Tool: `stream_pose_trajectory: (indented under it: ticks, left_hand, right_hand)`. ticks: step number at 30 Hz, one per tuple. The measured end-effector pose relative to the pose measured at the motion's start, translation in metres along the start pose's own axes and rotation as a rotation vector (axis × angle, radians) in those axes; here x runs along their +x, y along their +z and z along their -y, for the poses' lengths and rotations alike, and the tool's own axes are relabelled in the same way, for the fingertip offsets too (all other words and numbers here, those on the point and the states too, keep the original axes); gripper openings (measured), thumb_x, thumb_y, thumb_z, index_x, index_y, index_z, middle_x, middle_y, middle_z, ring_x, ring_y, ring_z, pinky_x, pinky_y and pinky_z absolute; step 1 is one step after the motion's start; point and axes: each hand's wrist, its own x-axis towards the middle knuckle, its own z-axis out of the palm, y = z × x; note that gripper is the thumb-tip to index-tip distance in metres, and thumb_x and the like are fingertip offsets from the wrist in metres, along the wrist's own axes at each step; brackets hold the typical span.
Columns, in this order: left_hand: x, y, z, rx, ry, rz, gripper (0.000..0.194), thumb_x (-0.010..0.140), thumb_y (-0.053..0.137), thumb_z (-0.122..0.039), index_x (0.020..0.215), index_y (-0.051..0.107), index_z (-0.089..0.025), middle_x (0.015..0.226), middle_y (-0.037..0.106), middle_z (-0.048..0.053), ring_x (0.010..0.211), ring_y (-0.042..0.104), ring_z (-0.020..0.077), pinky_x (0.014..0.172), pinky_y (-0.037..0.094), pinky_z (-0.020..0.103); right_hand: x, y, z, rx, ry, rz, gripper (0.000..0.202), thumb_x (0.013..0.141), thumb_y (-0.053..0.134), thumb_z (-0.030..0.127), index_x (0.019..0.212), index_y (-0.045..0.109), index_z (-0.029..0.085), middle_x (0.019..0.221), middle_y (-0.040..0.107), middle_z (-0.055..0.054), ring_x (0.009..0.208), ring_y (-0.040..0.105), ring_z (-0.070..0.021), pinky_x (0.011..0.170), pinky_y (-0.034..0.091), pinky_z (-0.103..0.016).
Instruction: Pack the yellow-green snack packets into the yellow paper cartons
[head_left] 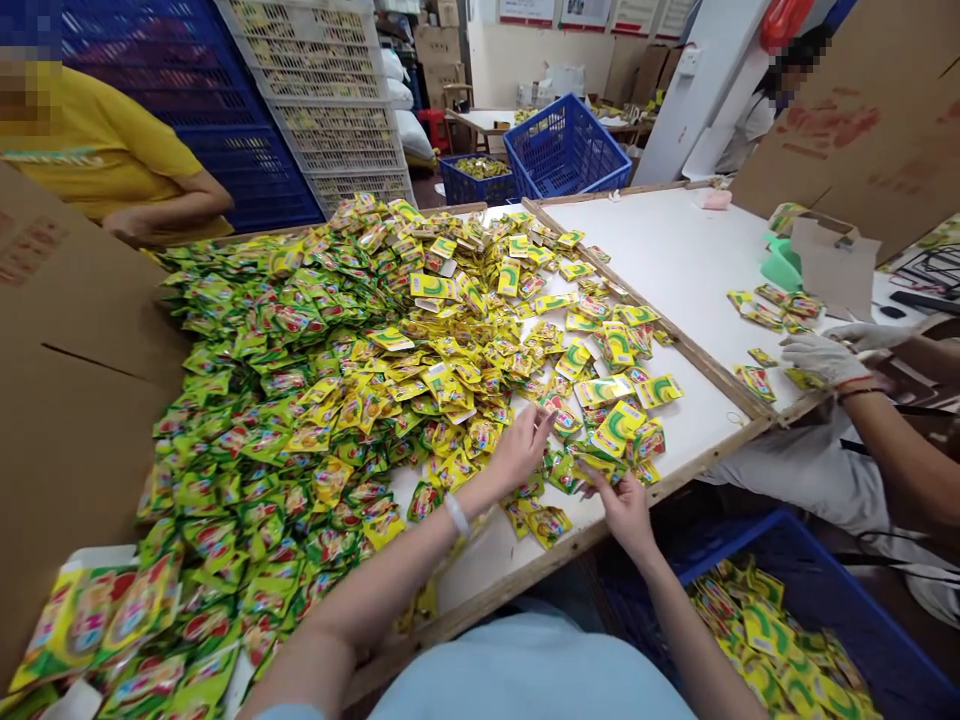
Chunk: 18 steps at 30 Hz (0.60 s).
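My left hand (520, 450) is over the near edge of the pile, its fingers closed at the edge of a small red-and-green packet (561, 416). To its right, my right hand (624, 508) pinches a yellow-and-green packet (600, 466) between thumb and fingers. Part of each grip is hidden by the packets around it. Flat yellow packets with a green curve (618, 428) lie just beyond both hands. A large heap of green packets (285, 320) spreads to the left, with yellow ones (450, 385) mixed in toward the middle.
Wooden strips (705, 372) edge and divide the white table (645, 225). A blue crate (795, 535) of packets stands below at right. A co-worker's gloved hands (817, 355) work at the right; a person in yellow (127, 140) is across. Cardboard (82, 370) rises at left.
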Motion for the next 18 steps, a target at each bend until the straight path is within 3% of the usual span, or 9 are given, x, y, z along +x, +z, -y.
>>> stream_pose_trajectory:
  ticks: [2,4,7,10,13,16,18]
  left_hand:
    - [0.036,0.004,-0.010,0.172,-0.125,-0.018,0.059,0.091,0.059,-0.056,0.124,0.059,-0.006,0.090,0.068,0.014,0.091,0.068,0.0293,0.083,0.048,0.037]
    - [0.066,0.016,-0.020,0.252,-0.194,-0.027,0.070,0.087,0.066,-0.054,0.127,0.054,0.002,0.095,0.068,0.019,0.101,0.067,0.0340,0.083,0.046,0.036]
    - [0.088,0.039,-0.028,0.304,-0.241,-0.001,0.071,0.080,0.076,-0.043,0.127,0.053,0.004,0.117,0.062,0.032,0.114,0.062,0.0410,0.086,0.045,0.036]
    - [0.083,0.046,-0.023,0.313,-0.245,0.035,0.076,0.067,0.085,-0.027,0.130,0.053,0.002,0.137,0.049,0.037,0.124,0.054,0.0453,0.091,0.044,0.040]
    - [0.065,0.030,-0.003,0.275,-0.231,0.062,0.082,0.056,0.089,-0.018,0.128,0.055,-0.001,0.134,0.053,0.033,0.125,0.053,0.0444,0.097,0.043,0.042]
    - [0.046,0.008,0.018,0.196,-0.204,0.072,0.066,0.060,0.088,-0.023,0.117,0.060,-0.006,0.123,0.061,0.025,0.116,0.059,0.0397,0.097,0.046,0.044]
    - [0.032,-0.004,0.026,0.123,-0.160,0.049,0.057,0.068,0.083,-0.030,0.116,0.060,-0.010,0.121,0.062,0.019,0.114,0.061,0.0348,0.097,0.047,0.042]
  right_hand:
    - [0.001,-0.016,-0.003,-0.058,-0.016,-0.020,0.032,0.087,0.062,0.054,0.086,0.064,0.021,0.075,0.068,-0.008,0.081,0.067,-0.0286,0.081,0.055,-0.045]
    - [0.004,-0.026,-0.004,-0.099,-0.031,-0.013,0.029,0.083,0.066,0.052,0.084,0.063,0.022,0.081,0.070,-0.010,0.093,0.066,-0.0314,0.089,0.053,-0.047]
    - [0.012,-0.029,-0.002,-0.133,-0.022,-0.014,0.029,0.085,0.064,0.051,0.087,0.062,0.022,0.081,0.070,-0.009,0.090,0.066,-0.0303,0.085,0.054,-0.045]
    - [0.017,-0.028,0.000,-0.135,0.008,-0.023,0.032,0.090,0.059,0.053,0.093,0.059,0.021,0.076,0.068,-0.006,0.072,0.064,-0.0244,0.070,0.055,-0.038]
    - [0.017,-0.024,-0.002,0.073,0.075,-0.038,0.034,0.087,0.065,0.053,0.097,0.056,0.022,0.083,0.069,-0.004,0.062,0.061,-0.0175,0.053,0.051,-0.030]
    - [0.019,-0.019,-0.003,0.357,0.165,-0.044,0.042,0.077,0.076,0.055,0.092,0.055,0.021,0.083,0.067,-0.002,0.049,0.054,-0.0110,0.038,0.040,-0.023]
    - [0.025,-0.016,0.002,0.416,0.172,-0.047,0.045,0.074,0.077,0.057,0.090,0.057,0.020,0.079,0.066,0.000,0.044,0.050,-0.0085,0.036,0.037,-0.021]
